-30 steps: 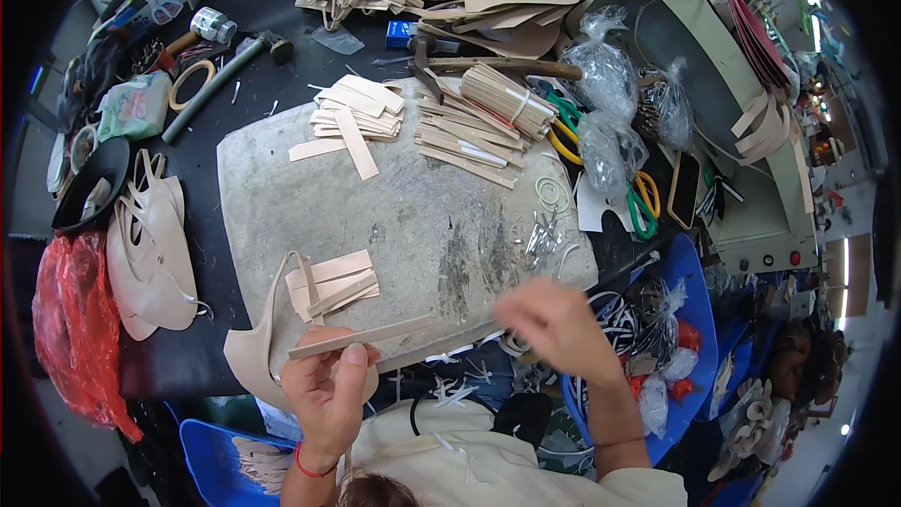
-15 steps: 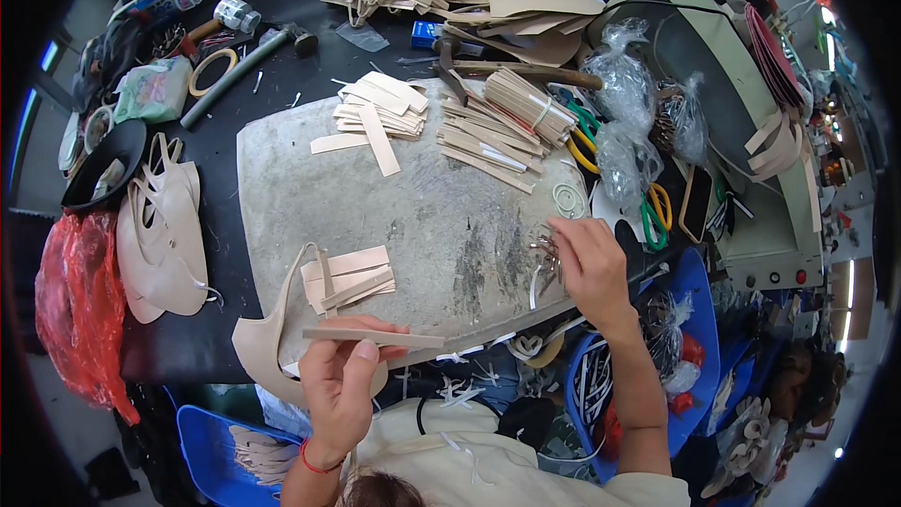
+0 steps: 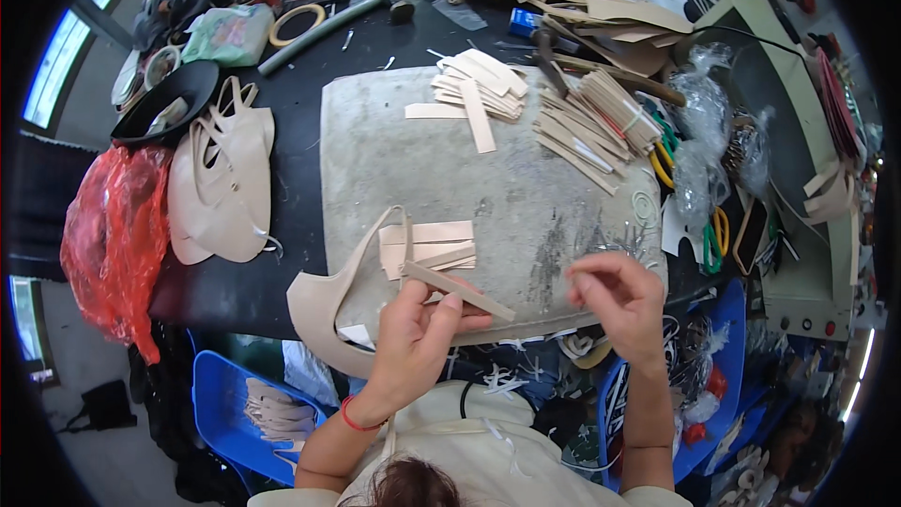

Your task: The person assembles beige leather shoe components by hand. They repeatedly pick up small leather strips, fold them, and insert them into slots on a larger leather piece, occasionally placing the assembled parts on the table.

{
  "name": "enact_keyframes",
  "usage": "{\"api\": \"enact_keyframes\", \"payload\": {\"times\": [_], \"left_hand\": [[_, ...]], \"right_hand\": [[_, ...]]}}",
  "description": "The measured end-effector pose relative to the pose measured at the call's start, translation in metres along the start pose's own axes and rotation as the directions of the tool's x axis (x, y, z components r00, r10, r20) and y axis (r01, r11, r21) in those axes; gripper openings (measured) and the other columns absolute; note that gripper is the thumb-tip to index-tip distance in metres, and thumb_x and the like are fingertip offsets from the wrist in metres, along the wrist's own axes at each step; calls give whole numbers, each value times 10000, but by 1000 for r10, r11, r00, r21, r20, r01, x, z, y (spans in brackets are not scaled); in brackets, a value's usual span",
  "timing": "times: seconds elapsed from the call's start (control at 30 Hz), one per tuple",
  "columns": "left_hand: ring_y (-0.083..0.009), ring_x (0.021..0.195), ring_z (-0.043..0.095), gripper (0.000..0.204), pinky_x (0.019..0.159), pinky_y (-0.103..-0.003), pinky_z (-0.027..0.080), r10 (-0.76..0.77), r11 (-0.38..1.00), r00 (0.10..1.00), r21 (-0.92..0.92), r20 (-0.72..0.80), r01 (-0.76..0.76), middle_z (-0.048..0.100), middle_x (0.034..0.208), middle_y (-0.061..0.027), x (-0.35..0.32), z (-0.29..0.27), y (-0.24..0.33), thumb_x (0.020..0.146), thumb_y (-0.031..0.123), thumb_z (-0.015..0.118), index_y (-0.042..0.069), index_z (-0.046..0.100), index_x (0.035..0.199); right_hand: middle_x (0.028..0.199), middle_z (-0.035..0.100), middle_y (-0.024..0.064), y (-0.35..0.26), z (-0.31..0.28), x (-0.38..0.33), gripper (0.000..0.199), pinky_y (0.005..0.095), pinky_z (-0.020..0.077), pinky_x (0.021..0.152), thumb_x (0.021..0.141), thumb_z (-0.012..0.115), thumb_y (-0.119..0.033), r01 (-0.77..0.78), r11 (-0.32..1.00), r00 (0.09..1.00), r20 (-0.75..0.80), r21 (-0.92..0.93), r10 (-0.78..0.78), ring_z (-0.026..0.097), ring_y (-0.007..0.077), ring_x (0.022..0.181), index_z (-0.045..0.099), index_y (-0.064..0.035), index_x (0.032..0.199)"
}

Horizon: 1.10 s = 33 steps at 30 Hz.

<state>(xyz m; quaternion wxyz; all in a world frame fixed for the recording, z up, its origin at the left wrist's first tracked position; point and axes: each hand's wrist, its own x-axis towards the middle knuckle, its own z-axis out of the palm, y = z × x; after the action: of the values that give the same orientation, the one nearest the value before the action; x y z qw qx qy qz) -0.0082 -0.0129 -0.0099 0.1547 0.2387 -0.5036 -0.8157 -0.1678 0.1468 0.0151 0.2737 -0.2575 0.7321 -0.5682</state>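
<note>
Between the thumb and fingers of my left hand (image 3: 418,338) is a narrow beige leather strip (image 3: 483,303), held slanting over the near edge of the grey board (image 3: 507,178). My right hand (image 3: 624,305) is closed in a pinch to the right of it; whatever its fingertips hold is too small to make out. Just beyond that hand lie small metal pieces (image 3: 608,238) and a white coil (image 3: 645,207). A curved beige leather piece with a thin strap (image 3: 324,314) overhangs the board's near left edge, beside a few pale strips (image 3: 427,233).
More strips (image 3: 477,84) and a bundled stack (image 3: 615,113) lie at the board's far side, near a hammer (image 3: 549,61). Leather pieces (image 3: 221,188) and a red plastic bag (image 3: 113,235) sit left. Blue bins (image 3: 211,394) stand below; a pale machine (image 3: 798,160) is right.
My right hand has drawn back from the metal pieces toward the left hand, fingers pinched. The strip in my left hand now slants down to the right. The whole view has shifted.
</note>
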Motion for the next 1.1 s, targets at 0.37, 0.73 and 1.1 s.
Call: {"api": "enact_keyframes", "payload": {"times": [0.37,0.73,1.1], "left_hand": [[-197,946,630,187,831,-322,576,26,1000,999,18,-34,-25,569,1040,-154,-2,-8,3,960,20,407,-98,474,1088],[-209,973,634,176,855,-337,565,39,996,999,76,14,-40,599,1038,-166,-4,-8,3,940,-4,445,-97,488,1083],[-186,914,642,431,790,-305,565,-84,980,996,-184,-15,80,607,977,-148,-3,-11,12,867,-32,610,5,376,1228]], "right_hand": [[811,637,71,-16,41,4,266,231,482,633,846,643,-11,17,996,943,333,-87,13,576,89,691,635,-16,1112],[728,627,33,-10,45,7,291,225,468,579,844,664,-57,-123,991,924,359,-45,131,577,65,645,576,-13,1118],[750,627,37,5,36,7,395,207,441,567,744,787,-106,-202,977,925,313,-70,214,528,62,617,595,-20,1078]]}}
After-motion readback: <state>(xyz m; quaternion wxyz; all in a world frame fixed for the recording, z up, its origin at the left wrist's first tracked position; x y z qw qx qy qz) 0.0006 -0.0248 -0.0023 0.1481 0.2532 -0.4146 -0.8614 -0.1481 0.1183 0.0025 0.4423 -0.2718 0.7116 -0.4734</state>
